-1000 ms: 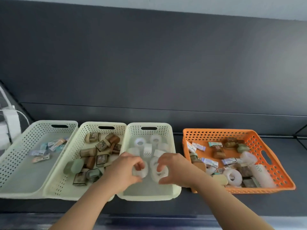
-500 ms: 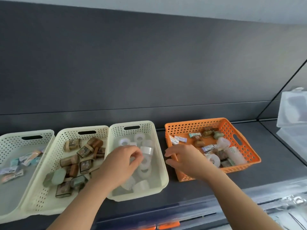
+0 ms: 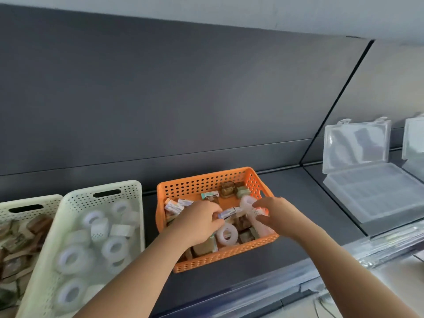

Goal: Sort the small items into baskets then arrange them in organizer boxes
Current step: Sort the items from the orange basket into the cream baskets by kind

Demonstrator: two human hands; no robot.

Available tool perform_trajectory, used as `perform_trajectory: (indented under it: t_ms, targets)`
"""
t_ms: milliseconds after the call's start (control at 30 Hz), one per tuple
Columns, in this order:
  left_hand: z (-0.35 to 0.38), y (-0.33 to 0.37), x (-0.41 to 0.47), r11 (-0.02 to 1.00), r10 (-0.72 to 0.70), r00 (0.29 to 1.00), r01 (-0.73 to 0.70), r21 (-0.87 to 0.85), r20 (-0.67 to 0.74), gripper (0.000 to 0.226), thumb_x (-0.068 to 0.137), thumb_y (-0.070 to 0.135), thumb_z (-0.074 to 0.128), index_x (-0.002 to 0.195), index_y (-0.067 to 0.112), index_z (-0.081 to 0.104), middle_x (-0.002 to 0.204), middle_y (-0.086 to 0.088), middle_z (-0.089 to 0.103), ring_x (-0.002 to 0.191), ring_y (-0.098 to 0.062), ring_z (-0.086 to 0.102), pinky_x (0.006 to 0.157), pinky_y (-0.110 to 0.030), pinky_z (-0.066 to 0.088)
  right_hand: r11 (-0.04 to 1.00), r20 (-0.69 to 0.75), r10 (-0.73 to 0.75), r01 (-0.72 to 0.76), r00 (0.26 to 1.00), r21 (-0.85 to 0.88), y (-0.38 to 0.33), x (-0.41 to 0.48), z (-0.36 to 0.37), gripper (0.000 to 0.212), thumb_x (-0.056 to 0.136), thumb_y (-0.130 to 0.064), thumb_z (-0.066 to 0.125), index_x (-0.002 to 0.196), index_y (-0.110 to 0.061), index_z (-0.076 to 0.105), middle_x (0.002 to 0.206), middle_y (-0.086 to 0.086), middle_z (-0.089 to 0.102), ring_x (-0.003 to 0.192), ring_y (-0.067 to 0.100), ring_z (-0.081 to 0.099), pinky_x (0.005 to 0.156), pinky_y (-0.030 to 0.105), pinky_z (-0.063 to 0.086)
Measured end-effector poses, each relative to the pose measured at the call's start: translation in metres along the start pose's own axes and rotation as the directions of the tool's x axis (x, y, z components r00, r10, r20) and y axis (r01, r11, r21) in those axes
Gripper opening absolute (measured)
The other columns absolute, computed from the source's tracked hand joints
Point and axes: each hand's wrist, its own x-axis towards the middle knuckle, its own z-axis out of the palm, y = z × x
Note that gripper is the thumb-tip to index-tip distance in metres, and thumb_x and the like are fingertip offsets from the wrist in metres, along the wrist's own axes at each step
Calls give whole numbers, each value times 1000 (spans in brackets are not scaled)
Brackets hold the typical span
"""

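Observation:
The orange basket holds mixed small items: packets, brown boxes and a white tape roll. Both of my hands are inside it. My left hand pinches a small packet with a blue end near the basket's middle. My right hand closes its fingers on a white roll at the basket's right side. To the left stands a cream basket filled with several white tape rolls.
Another cream basket with brown boxes sits at the far left. Two clear organizer boxes stand with lids up on the right, beyond a glass divider. A dark wall rises behind the shelf.
Both hands left the cream tape basket and moved right into the orange basket, where they took hold of items. The view swung right, bringing the organizer boxes into sight.

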Motion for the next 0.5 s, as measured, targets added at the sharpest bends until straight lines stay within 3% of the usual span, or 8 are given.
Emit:
perform_trajectory:
  t_ms: [133, 300, 433, 500]
  targets:
    - [22, 3, 27, 992, -113, 989, 107, 66, 99, 34, 93, 37, 59, 123, 21, 63, 116, 2, 65, 96, -14, 62, 86, -35, 52, 989, 114, -110, 120, 987, -86, 16, 25, 5, 45, 95, -27, 54, 139, -28, 46, 140, -3, 51, 124, 21, 51, 101, 35, 43]
    - [36, 3, 35, 977, -192, 969, 173, 128, 155, 34, 93, 38, 59, 124, 23, 63, 122, 4, 64, 98, -14, 61, 80, -28, 48, 906, 238, -198, 270, 951, -327, 15, 41, 9, 34, 96, -25, 48, 130, -24, 54, 127, 3, 53, 119, 23, 49, 93, 40, 49]
    - [43, 0, 37, 967, -235, 962, 217, 133, 138, 24, 91, 38, 61, 112, 26, 62, 103, 8, 63, 86, -10, 58, 68, -25, 43, 929, 221, -270, 314, 937, -195, 20, 46, 5, 30, 93, -24, 53, 123, -27, 61, 124, -4, 58, 117, 19, 52, 95, 37, 48]
    - [45, -2, 37, 966, -250, 959, 238, 100, 132, 14, 92, 37, 61, 101, 27, 59, 94, 10, 59, 83, -8, 57, 66, -25, 44, 948, 200, -296, 312, 934, -55, 24, 47, -1, 30, 92, -21, 58, 121, -27, 62, 123, -9, 60, 107, 9, 55, 90, 27, 45]
